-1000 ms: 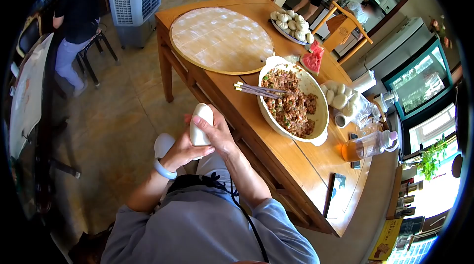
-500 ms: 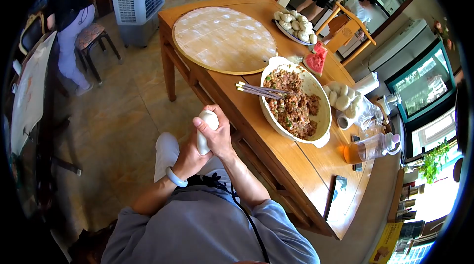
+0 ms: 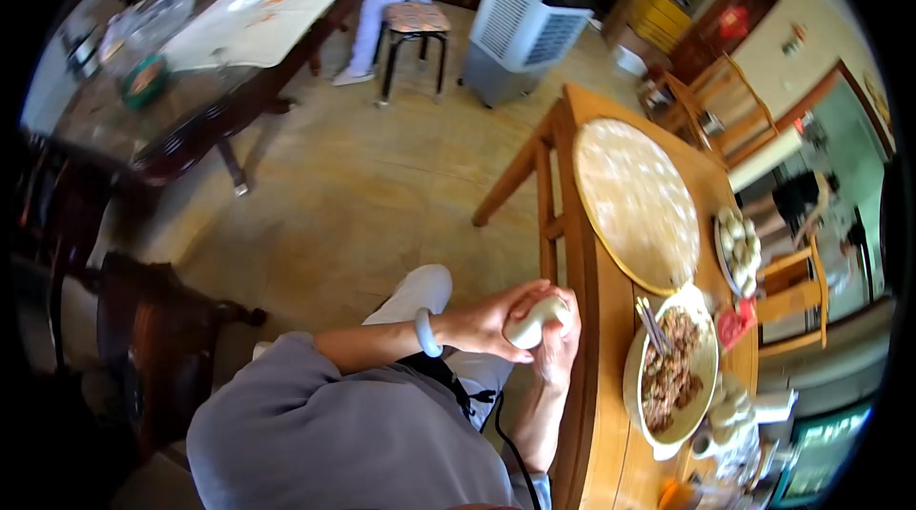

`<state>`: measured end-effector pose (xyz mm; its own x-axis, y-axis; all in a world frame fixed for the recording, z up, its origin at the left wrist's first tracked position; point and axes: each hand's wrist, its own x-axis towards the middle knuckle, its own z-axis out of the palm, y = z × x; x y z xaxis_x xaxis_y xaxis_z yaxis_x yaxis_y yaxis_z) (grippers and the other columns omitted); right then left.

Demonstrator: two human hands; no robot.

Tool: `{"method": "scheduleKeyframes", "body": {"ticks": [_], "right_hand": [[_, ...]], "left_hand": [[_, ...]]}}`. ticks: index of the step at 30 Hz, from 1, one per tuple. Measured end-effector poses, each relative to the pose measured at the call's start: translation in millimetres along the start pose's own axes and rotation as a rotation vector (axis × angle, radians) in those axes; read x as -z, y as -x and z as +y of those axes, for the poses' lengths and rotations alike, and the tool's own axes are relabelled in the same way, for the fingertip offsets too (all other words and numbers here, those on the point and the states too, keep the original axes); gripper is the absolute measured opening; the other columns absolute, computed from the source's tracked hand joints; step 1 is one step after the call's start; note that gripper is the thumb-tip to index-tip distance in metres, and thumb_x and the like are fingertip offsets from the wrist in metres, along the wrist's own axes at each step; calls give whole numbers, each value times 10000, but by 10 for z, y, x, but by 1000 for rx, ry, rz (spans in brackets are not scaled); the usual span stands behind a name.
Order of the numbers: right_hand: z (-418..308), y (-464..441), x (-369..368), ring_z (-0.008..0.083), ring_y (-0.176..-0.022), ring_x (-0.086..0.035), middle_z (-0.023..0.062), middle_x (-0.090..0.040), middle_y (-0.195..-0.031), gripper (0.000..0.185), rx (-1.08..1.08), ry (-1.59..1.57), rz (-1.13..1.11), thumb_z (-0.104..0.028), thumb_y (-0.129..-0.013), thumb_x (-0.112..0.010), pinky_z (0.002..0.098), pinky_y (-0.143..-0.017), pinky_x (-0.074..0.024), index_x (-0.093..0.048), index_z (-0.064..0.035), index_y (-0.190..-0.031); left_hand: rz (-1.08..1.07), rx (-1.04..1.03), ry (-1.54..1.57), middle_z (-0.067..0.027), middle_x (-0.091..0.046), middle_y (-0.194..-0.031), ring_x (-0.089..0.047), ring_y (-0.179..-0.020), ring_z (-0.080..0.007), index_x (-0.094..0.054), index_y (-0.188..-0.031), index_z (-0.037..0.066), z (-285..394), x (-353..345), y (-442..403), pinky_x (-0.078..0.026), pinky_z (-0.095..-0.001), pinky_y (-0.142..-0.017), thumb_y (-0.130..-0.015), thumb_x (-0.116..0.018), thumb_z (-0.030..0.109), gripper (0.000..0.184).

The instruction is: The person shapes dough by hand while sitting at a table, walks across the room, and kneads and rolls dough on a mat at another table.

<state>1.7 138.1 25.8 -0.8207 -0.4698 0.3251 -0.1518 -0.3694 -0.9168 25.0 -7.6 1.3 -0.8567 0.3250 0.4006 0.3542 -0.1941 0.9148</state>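
Note:
A smooth white piece of dough (image 3: 537, 321) is held between both of my hands, over my lap beside the table edge. My left hand (image 3: 485, 324), with a pale bracelet on its wrist, is closed around the dough's left side. Fingers of my right hand (image 3: 559, 350) wrap its other side; parts of both hands are hidden by the dough and each other. To the right stands a cream bowl (image 3: 707, 372) of minced filling (image 3: 671, 372), chopsticks (image 3: 653, 327) resting in it. Beyond lies a round floured board (image 3: 637, 200).
On the wooden table (image 3: 603, 395) are a plate of buns (image 3: 738, 248), red watermelon (image 3: 734, 324) and more pale buns (image 3: 729, 405). A dark table (image 3: 191, 133), a stool (image 3: 416, 19) with a person by it, and an air cooler (image 3: 525, 28) stand farther off.
My view has swung left, so the table and bowl now sit farther right. The dough, upright before, is tilted and looks shorter, still in both hands.

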Motion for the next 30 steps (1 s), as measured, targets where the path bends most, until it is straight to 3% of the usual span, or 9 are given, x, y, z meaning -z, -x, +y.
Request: {"method": "scheduleKeyframes", "body": {"ticks": [5, 6, 10, 13, 16, 19, 21, 24, 30], "right_hand": [[8, -46, -49, 210, -926, -578, 136, -628, -986, 590, 55, 378, -62, -530, -829, -647, 331, -791, -467, -508, -29, -1110], [-12, -64, -89, 222, -970, -570, 150, -626, -1037, 606, 88, 486, -58, -537, -816, -658, 347, -824, -463, -509, -26, -1108], [-82, -87, -282, 237, -1106, -524, 173, -510, -1284, 667, 9, 490, 98, -384, -697, -824, 387, -956, -410, -504, -25, -1159], [-21, -72, -438, 214, -1112, -517, 155, -524, -1220, 718, -6, 478, 175, -306, -674, -851, 356, -975, -401, -462, -9, -1199], [153, -94, -464, 152, -902, -544, 69, -566, -997, 585, -39, 616, 305, -148, -705, -834, 283, -812, -453, -494, -38, -1168], [154, -112, -437, 116, -851, -514, 41, -554, -951, 454, -128, 582, 326, -150, -770, -789, 253, -734, -442, -513, -55, -1117], [208, -103, -365, 100, -821, -505, 26, -543, -927, 414, -36, 568, 336, -154, -794, -766, 235, -709, -431, -511, -55, -1106], [55, -127, -237, 80, -767, -489, -1, -516, -858, 380, -52, 352, 349, -166, -817, -746, 227, -678, -427, -500, -49, -1083], [38, -110, -208, 142, -765, -622, 92, -609, -880, 382, -25, -11, 93, -125, -859, -685, 269, -675, -510, -448, -50, -1150]], "left_hand": [[26, 130, 138, -123, -461, -1309, -466, -1202, -231, -286, -1423, 63, 3, -7, 79, -435, -366, -971, -696, -781, 84, 879], [-31, 84, 0, -112, -535, -1218, -537, -1103, -214, -438, -1291, 52, 6, 38, 72, -480, -351, -894, -683, -785, 81, 700], [81, 281, 33, -82, -615, -1001, -604, -921, -185, -505, -1145, 40, 160, 43, 99, -506, -333, -779, -743, -740, 133, 475], [325, 129, 56, -68, -626, -905, -611, -853, -180, -526, -1087, 35, 73, -35, 43, -503, -337, -724, -795, -695, 182, 369], [330, 275, -284, -75, -626, -906, -624, -851, -213, -534, -1052, 38, -7, -62, 149, -498, -353, -722, -796, -676, 153, 315], [204, 236, -366, -85, -625, -936, -631, -890, -242, -537, -1063, 33, -148, -28, 202, -495, -372, -765, -773, -680, 126, 336], [96, 85, -335, -155, -614, -989, -625, -938, -283, -459, -1194, 28, -40, 30, 160, -496, -366, -787, -710, -726, 72, 555], [-44, 167, -197, -198, -432, -1262, -492, -1159, -271, -245, -1355, 19, 66, 98, 148, -445, -360, -932, -680, -808, 117, 884], [-76, 398, 394, -66, -476, -1187, -514, -1093, -162, -322, -1345, 58, 87, 70, 126, -478, -334, -897, -687, -803, 138, 819]]}}
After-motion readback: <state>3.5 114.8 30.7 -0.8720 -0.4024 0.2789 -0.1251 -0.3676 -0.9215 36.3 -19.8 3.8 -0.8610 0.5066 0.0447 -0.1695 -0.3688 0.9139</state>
